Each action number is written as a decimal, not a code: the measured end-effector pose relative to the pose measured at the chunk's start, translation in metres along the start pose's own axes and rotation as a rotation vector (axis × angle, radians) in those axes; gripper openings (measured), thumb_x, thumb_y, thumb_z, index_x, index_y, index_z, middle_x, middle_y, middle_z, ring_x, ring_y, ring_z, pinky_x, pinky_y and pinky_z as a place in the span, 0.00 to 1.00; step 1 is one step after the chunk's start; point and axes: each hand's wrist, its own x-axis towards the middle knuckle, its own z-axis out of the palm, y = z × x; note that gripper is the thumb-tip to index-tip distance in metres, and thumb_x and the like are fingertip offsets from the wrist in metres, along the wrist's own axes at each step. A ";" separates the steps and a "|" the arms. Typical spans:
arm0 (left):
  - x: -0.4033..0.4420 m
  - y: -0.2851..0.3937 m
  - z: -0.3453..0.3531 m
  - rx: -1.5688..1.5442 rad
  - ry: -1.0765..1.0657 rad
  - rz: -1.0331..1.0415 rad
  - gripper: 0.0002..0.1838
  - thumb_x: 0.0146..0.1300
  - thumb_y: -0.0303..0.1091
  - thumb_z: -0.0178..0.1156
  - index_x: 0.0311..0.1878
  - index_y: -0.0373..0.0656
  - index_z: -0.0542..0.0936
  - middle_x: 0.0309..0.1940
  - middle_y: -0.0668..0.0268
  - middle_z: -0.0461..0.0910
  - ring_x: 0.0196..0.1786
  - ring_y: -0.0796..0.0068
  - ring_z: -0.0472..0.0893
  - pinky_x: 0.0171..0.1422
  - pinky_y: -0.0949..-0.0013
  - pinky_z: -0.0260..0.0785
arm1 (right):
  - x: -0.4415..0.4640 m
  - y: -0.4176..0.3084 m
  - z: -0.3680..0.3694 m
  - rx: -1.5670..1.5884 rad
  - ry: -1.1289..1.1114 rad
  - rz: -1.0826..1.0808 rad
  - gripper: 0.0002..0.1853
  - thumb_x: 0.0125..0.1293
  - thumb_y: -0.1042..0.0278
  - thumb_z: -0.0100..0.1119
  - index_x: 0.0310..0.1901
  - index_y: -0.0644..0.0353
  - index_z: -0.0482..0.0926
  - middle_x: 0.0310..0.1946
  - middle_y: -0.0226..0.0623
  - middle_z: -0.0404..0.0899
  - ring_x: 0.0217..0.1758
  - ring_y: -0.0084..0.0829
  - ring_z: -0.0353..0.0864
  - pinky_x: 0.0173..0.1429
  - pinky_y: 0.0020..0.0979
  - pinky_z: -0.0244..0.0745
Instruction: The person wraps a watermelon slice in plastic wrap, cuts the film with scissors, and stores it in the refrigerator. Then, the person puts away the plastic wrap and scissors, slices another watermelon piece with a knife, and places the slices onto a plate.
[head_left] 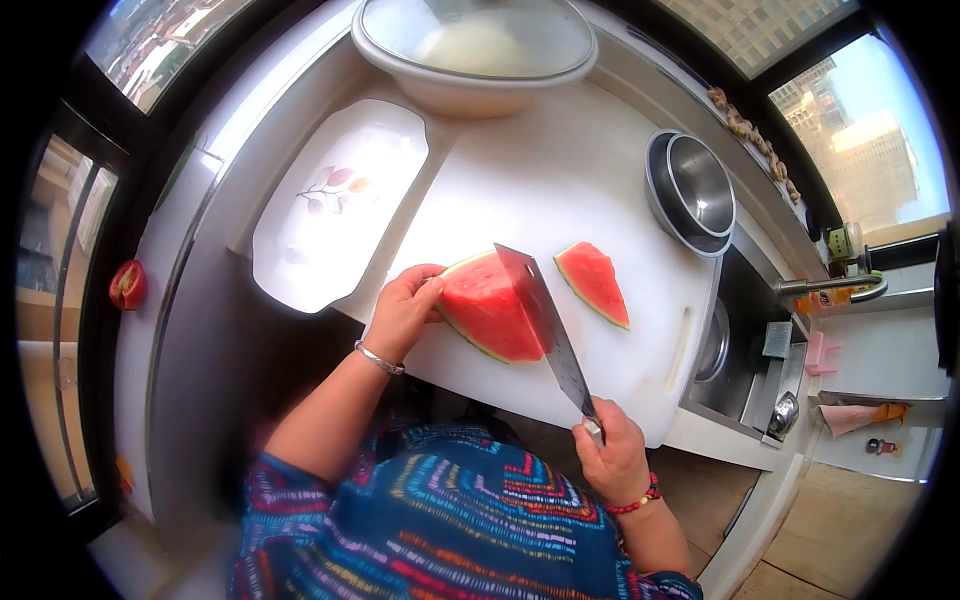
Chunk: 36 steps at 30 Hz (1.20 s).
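Observation:
A large wedge of watermelon [487,305] rests on the white cutting board [480,190], red flesh up and green rind along its edge. My left hand [407,300] grips its left end, fingers closed on it. In my right hand [616,452] is the handle of a cleaver [548,325]. Its broad blade stands at the wedge's right side, hiding part of the flesh there; how deep the edge sits I cannot tell. Right of the blade, apart from it, lies a smaller watermelon slice [597,284].
A white leaf-patterned tray [345,205] stands left of the board. Behind it is a large covered bowl [470,50]. Nested metal bowls [700,185] sit at the board's right rear corner, near the sink [738,385] and its faucet [835,287]. A cut red fruit [127,285] lies at far left.

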 end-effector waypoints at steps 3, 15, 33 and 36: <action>0.001 0.000 -0.005 -0.021 -0.022 -0.008 0.16 0.65 0.35 0.51 0.50 0.35 0.73 0.40 0.63 0.77 0.37 0.76 0.78 0.40 0.74 0.74 | 0.003 -0.004 -0.001 0.006 -0.013 -0.013 0.18 0.54 0.76 0.58 0.49 0.63 0.71 0.31 0.43 0.74 0.30 0.44 0.75 0.34 0.36 0.71; -0.006 0.016 -0.001 0.023 -0.030 -0.049 0.17 0.65 0.38 0.50 0.52 0.38 0.73 0.39 0.65 0.78 0.39 0.76 0.80 0.43 0.72 0.75 | 0.008 0.001 -0.004 -0.040 -0.078 -0.030 0.17 0.55 0.76 0.57 0.47 0.59 0.70 0.31 0.39 0.75 0.32 0.42 0.77 0.35 0.37 0.73; -0.006 0.015 0.000 -0.014 -0.010 -0.032 0.17 0.66 0.36 0.51 0.52 0.35 0.72 0.40 0.63 0.78 0.36 0.77 0.80 0.40 0.74 0.76 | 0.014 0.015 0.009 -0.034 -0.192 0.052 0.16 0.58 0.73 0.53 0.49 0.62 0.69 0.38 0.46 0.75 0.39 0.46 0.76 0.42 0.39 0.72; -0.008 0.033 0.003 0.189 0.037 -0.101 0.18 0.66 0.37 0.51 0.52 0.34 0.72 0.40 0.62 0.78 0.36 0.77 0.79 0.38 0.75 0.75 | 0.014 0.013 0.006 -0.053 -0.176 0.064 0.16 0.58 0.74 0.54 0.49 0.62 0.69 0.38 0.46 0.75 0.39 0.46 0.76 0.41 0.39 0.72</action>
